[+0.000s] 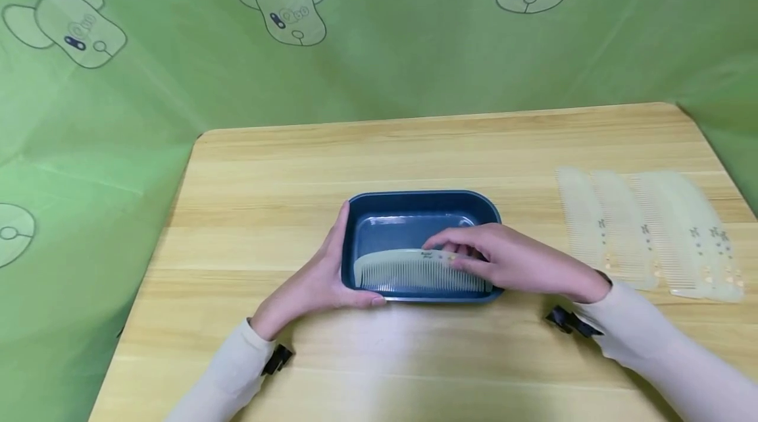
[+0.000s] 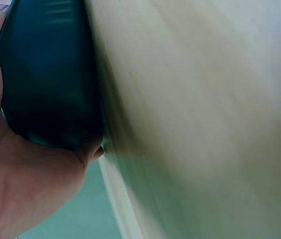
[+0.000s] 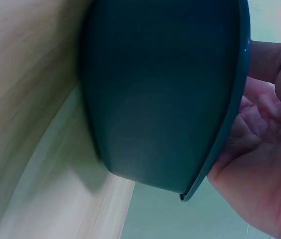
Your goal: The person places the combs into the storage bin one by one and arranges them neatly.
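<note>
A dark blue, rounded rectangular container [image 1: 385,232] stands on the table, its near side towards me. My left hand [image 1: 322,280] grips its left end, thumb along the front wall and fingers up the left side. In the left wrist view, the palm curves around the container's outer wall [image 2: 50,74]. A pale translucent green comb [image 1: 408,267] lies lengthwise along the inside front of the container, teeth facing me. My right hand [image 1: 509,257] reaches over the right rim and pinches the comb's back near its right half. In the right wrist view, the container wall [image 3: 160,99] hides the comb.
Several matching pale combs [image 1: 663,231] lie side by side, partly overlapping, at the right of the wooden table [image 1: 284,165]. Behind the table hangs a green cloth [image 1: 403,73] printed with cartoon animal heads. Dark clips [image 1: 573,322] sit by the sleeve cuffs.
</note>
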